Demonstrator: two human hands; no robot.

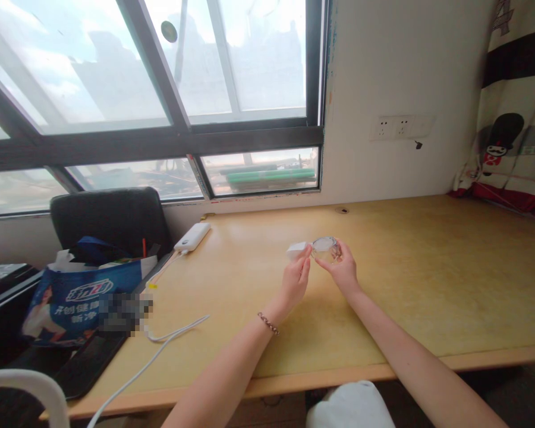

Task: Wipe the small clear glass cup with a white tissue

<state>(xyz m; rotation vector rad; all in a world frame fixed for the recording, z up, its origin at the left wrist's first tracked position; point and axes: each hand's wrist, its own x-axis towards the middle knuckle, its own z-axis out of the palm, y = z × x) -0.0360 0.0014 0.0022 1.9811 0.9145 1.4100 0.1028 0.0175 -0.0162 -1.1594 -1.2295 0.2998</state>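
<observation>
My right hand [345, 270] is wrapped round a clear glass [326, 254], thumb on the near side and fingers on the far right side. The round rim of the glass faces up and toward me. My left hand [295, 278], with a beaded bracelet on the wrist, is closed, its fingers pressed together. Out past its fingertips shows a small white piece [296, 247], like folded tissue, though its exact kind is unclear. The left fingertips come up against the left side of the glass. Both hands are over the middle of the wooden table [428, 285].
A white power strip [193, 236] lies at the table's left edge, and a white cable [169, 337] runs toward the front. On the left, a blue bag [84, 303] rests by a black chair [109, 217]. Wall sockets [401, 126] are above the table.
</observation>
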